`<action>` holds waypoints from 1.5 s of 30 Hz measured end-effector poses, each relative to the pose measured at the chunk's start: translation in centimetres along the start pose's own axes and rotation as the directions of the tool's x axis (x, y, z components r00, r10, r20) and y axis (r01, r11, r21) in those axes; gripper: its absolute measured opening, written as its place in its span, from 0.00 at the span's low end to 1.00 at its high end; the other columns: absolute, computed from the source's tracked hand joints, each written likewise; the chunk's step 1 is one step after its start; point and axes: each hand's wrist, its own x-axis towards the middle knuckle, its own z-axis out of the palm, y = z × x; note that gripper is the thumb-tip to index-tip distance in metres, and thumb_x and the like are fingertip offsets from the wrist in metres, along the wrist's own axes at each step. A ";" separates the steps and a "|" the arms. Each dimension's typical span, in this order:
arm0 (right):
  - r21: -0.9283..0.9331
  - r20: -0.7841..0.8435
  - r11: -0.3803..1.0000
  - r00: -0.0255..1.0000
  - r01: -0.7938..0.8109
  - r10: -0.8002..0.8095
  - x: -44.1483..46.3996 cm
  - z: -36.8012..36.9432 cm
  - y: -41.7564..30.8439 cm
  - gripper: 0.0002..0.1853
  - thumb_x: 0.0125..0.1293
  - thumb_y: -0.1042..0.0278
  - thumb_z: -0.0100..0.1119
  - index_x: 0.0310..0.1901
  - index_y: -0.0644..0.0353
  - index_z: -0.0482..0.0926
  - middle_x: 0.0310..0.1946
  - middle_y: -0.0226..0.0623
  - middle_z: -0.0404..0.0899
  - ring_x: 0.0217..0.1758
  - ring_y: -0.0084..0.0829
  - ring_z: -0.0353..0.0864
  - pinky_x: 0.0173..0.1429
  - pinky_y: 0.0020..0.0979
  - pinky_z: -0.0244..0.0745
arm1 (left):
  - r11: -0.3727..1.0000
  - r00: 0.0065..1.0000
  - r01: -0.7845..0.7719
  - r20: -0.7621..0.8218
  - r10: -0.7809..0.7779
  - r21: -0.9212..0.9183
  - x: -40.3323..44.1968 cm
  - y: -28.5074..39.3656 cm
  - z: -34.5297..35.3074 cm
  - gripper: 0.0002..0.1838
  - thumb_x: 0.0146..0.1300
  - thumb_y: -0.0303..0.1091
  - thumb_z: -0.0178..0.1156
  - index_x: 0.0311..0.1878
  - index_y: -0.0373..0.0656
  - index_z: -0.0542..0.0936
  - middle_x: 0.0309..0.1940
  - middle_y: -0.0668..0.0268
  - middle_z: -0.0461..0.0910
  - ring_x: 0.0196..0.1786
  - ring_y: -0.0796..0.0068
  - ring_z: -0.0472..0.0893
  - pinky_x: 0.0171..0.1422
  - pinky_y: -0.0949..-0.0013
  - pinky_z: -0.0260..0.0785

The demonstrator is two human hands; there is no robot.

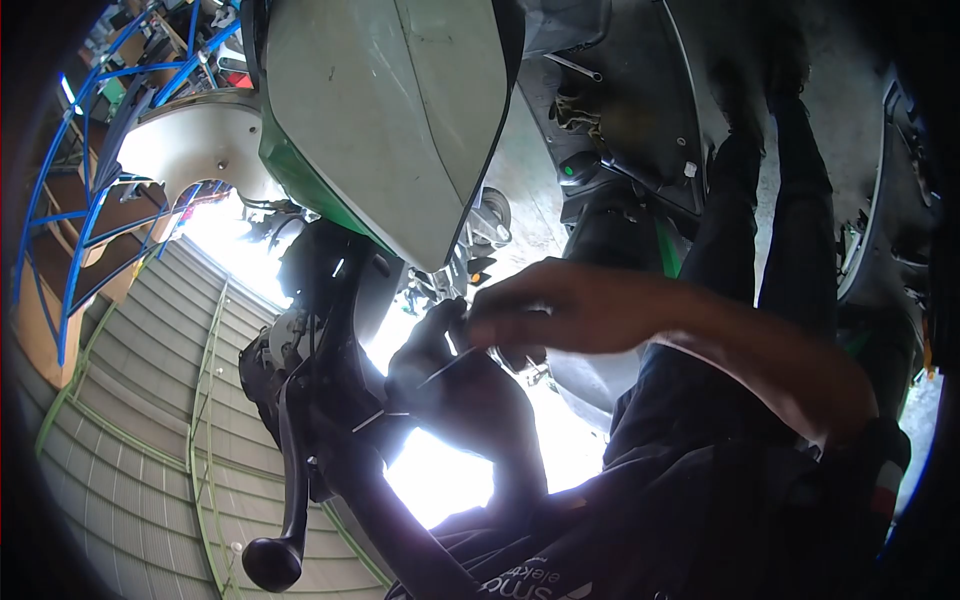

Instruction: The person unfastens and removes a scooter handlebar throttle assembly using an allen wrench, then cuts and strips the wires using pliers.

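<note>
Both my hands meet in front of my dark shirt, close to the black handlebar assembly (335, 380) of a scooter. My right hand (535, 308) comes in from the right, fingers bent and pinched together; what they hold is hidden. Below it, my left hand (455, 385) is in deep shadow against the glare, its fingers closed on something unclear. A thin pale strip (447, 367) crosses the left hand. The black brake lever (292, 480) with its ball end hangs left of the hands. Above them stands the pale grey body panel (400, 110) with green edging (310, 195).
A wrench (573, 67) and a pair of gloves (577, 117) lie on a dark surface at the top. Blue-framed shelving (85, 215) with boxes stands at left, near a pale curved panel (195, 145). Ribbed cladding (140, 460) with green beams fills the lower left.
</note>
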 end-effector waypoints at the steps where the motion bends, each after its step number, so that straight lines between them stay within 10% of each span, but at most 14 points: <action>1: -0.003 0.001 1.000 1.000 0.003 -0.003 0.0 -0.4 -0.1 0.24 0.76 0.48 0.47 0.50 0.64 0.79 0.34 0.40 0.81 0.38 0.29 0.82 0.40 0.32 0.76 | 1.000 1.000 0.002 0.006 -0.002 0.000 0.0 0.0 0.1 0.22 0.46 0.14 0.63 0.48 0.30 0.74 0.40 0.59 0.79 0.46 0.67 0.80 0.48 0.70 0.77; 3: 0.271 0.164 0.907 0.943 -0.324 0.288 -0.2 -1.1 -0.6 0.27 0.75 0.46 0.48 0.46 0.68 0.79 0.27 0.36 0.78 0.30 0.26 0.78 0.33 0.30 0.72 | 1.000 1.000 -0.009 0.006 0.009 -0.006 0.0 0.0 0.3 0.23 0.47 0.14 0.63 0.49 0.31 0.72 0.41 0.58 0.79 0.47 0.67 0.80 0.49 0.69 0.77; 8: 0.256 -0.004 0.964 0.997 -0.072 0.076 -0.1 1.1 1.0 0.19 0.73 0.53 0.54 0.40 0.66 0.76 0.19 0.32 0.73 0.21 0.29 0.74 0.29 0.33 0.70 | 1.000 1.000 -0.018 0.005 0.018 -0.019 0.1 0.0 0.4 0.24 0.50 0.14 0.63 0.50 0.34 0.68 0.42 0.56 0.79 0.49 0.65 0.80 0.51 0.67 0.77; 10: -0.567 -0.169 0.789 0.905 0.234 -0.390 -0.5 1.7 1.0 0.12 0.69 0.62 0.57 0.43 0.64 0.75 0.24 0.39 0.77 0.26 0.38 0.79 0.33 0.39 0.72 | 0.999 1.000 -0.022 0.002 0.022 -0.023 -0.1 0.0 0.5 0.24 0.51 0.14 0.63 0.51 0.35 0.67 0.42 0.55 0.79 0.49 0.64 0.80 0.52 0.67 0.77; 16: -0.658 -0.062 0.640 0.820 0.396 -0.570 -0.4 1.7 1.4 0.14 0.62 0.69 0.59 0.47 0.63 0.74 0.31 0.43 0.78 0.36 0.43 0.82 0.38 0.42 0.77 | 0.991 0.997 -0.074 0.022 0.077 -0.107 -0.1 -0.1 0.4 0.25 0.54 0.14 0.62 0.52 0.37 0.63 0.44 0.53 0.79 0.50 0.63 0.80 0.55 0.63 0.77; 23: -0.948 0.082 0.240 0.889 0.209 -0.450 -0.1 2.4 -0.2 0.17 0.58 0.73 0.61 0.50 0.61 0.75 0.37 0.45 0.78 0.42 0.45 0.81 0.48 0.40 0.76 | 0.977 0.993 -0.115 0.033 0.111 0.181 -0.3 -1.0 -0.2 0.18 0.56 0.17 0.60 0.50 0.34 0.72 0.45 0.56 0.79 0.49 0.65 0.81 0.54 0.66 0.76; 26: -0.714 -0.201 0.686 0.897 0.142 -0.395 -0.2 3.1 0.2 0.14 0.61 0.72 0.61 0.49 0.60 0.75 0.37 0.44 0.77 0.42 0.45 0.80 0.46 0.40 0.76 | 0.886 0.972 -0.228 0.145 0.184 0.404 0.0 -0.9 -0.4 0.17 0.58 0.21 0.60 0.52 0.33 0.74 0.45 0.57 0.80 0.48 0.67 0.81 0.53 0.68 0.75; 29: -0.682 -0.223 0.709 0.871 0.182 -0.438 -0.1 3.3 -0.5 0.11 0.64 0.72 0.57 0.48 0.60 0.74 0.34 0.46 0.75 0.39 0.49 0.78 0.43 0.46 0.74 | 0.939 0.987 -0.041 0.134 0.092 -0.342 0.0 -2.8 -1.4 0.20 0.68 0.38 0.53 0.56 0.32 0.73 0.50 0.55 0.79 0.50 0.63 0.80 0.55 0.64 0.74; 40: -0.953 0.154 0.238 0.975 0.190 -0.161 1.7 2.9 -5.7 0.23 0.52 0.76 0.66 0.51 0.59 0.74 0.42 0.45 0.76 0.49 0.47 0.77 0.52 0.44 0.72 | 0.965 0.945 -0.025 0.309 0.108 -0.260 1.1 -1.6 -2.8 0.24 0.78 0.45 0.40 0.58 0.35 0.76 0.58 0.52 0.74 0.61 0.59 0.74 0.62 0.59 0.70; 45: -0.998 -0.026 0.061 0.992 -0.019 -0.120 2.5 5.3 -7.3 0.28 0.54 0.70 0.67 0.58 0.54 0.72 0.49 0.45 0.78 0.53 0.46 0.79 0.52 0.44 0.73 | 0.935 0.934 -0.093 0.295 0.201 -0.341 2.6 -1.4 -3.3 0.18 0.73 0.39 0.49 0.56 0.36 0.78 0.53 0.53 0.77 0.56 0.55 0.78 0.59 0.57 0.71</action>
